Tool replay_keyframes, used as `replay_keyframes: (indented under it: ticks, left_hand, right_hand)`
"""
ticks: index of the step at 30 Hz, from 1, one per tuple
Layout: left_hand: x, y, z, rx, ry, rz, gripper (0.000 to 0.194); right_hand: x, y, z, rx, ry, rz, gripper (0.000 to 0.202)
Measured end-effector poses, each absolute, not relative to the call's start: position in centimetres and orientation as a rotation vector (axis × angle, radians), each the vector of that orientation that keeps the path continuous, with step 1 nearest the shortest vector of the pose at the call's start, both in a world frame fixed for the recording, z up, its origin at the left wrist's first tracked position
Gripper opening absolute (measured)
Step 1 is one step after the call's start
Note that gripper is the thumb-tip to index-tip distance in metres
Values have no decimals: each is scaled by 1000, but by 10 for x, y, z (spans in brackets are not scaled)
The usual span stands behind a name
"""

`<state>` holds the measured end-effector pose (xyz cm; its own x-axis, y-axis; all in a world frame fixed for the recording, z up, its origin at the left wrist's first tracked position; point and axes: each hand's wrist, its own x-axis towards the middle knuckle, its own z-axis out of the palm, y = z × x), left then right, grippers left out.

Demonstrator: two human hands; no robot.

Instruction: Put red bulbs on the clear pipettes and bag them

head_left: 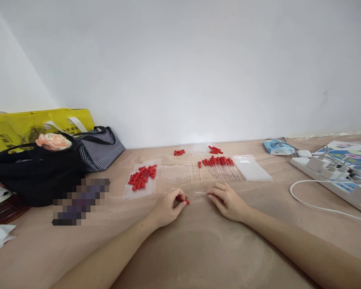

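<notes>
My left hand (171,204) is closed around a red rubber bulb (187,202), with more red showing between its fingers. To its right, my right hand (227,200) pinches a thin clear tube (201,192) that points left, apart from the bulb. Loose red bulbs (142,176) lie on clear bags at the left. Bare clear tubes (176,173) are lined up beyond the hands. Right of them is a row of tubes with red bulbs on their ends (221,162), and one such tube (200,170) lies apart.
White plastic bags (252,168) lie beyond my right hand. Farther right are a blue packet (278,147) and a power strip (343,184) with cables. Black (45,176), striped (100,150) and yellow bags (18,124) stand at left. Smaller bulb piles (179,152) sit near the wall.
</notes>
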<state>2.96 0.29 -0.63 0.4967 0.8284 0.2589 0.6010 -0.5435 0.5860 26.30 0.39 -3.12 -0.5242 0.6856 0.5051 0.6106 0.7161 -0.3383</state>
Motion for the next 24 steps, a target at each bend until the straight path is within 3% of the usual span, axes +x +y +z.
replay_keyframes:
  ticks: [4,24]
  left_hand:
    - [28,6,-4,2400,1188,700,14]
    - [49,1,-8,2179,1125,818,21]
  right_hand:
    - [263,4,-30,-973,-2314,131,17]
    - [259,2,-29,-918,-2262,95,16]
